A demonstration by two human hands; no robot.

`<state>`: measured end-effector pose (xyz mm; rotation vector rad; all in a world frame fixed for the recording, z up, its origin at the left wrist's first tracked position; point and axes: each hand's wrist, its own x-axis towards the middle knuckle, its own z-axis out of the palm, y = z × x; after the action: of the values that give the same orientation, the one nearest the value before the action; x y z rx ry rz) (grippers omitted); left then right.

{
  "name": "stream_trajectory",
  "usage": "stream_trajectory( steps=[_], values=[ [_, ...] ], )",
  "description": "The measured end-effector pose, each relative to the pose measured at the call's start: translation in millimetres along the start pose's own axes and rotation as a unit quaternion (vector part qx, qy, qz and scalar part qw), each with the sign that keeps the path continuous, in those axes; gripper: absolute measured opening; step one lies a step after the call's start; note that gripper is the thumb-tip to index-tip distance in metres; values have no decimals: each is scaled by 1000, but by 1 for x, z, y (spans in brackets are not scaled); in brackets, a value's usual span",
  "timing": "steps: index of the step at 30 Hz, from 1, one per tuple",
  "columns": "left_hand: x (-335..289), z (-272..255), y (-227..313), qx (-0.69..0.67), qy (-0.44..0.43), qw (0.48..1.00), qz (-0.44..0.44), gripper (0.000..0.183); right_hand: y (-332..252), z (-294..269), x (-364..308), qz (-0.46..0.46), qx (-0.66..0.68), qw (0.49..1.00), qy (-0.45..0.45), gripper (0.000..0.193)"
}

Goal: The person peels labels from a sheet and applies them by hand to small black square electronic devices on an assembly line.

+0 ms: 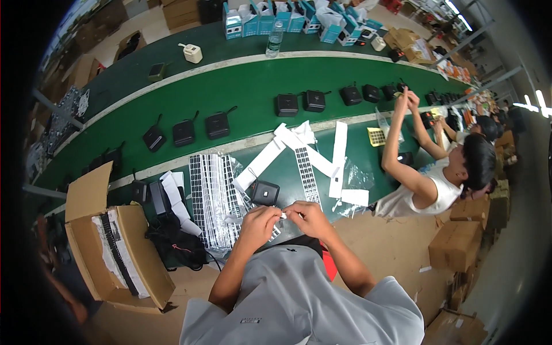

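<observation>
at the near edge of the bench (290,188), left hand (256,223) and right hand (310,219) meet at one small white piece (283,216)

the left thumb and fingertips are clamped on the small white piece, held just above the bench edge; the right fingertips are bunched together against it, though i can't tell whether they grip it too. one black device (265,192) rests just beyond the left hand.

around it lie three long white strips (338,158), one loose grid strip (307,175) and a thick stack of grid sheets (208,192), too tightly layered to count. one yellow grid card (376,137) lies farther right.

along the green belt (253,83), three black cases (184,133) stand left of centre and two more at the middle; others toward both ends are too small to count. beyond the belt are two cream devices (191,53) and one clear bottle (275,39).

as for containers, one open cardboard box (138,241) at lower left holds sheets on edge, white and dark. the blue boxes (249,26) in the far row overlap too much to count; white material pokes from their tops. one co-worker (428,184) in white stands at right, arms raised over the belt.
</observation>
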<state>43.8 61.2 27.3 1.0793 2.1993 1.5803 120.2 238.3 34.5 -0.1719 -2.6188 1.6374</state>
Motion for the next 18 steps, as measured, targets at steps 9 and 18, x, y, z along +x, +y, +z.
stream_trajectory(
  steps=[9,18],
  values=[
    [67,56,3,4,54,985,-161,8,51,-42,35,-85,-33,990,112,13],
    [99,99,-18,-79,115,962,-236,7,76,-74,55,-54,32,996,67,21]
  ],
)
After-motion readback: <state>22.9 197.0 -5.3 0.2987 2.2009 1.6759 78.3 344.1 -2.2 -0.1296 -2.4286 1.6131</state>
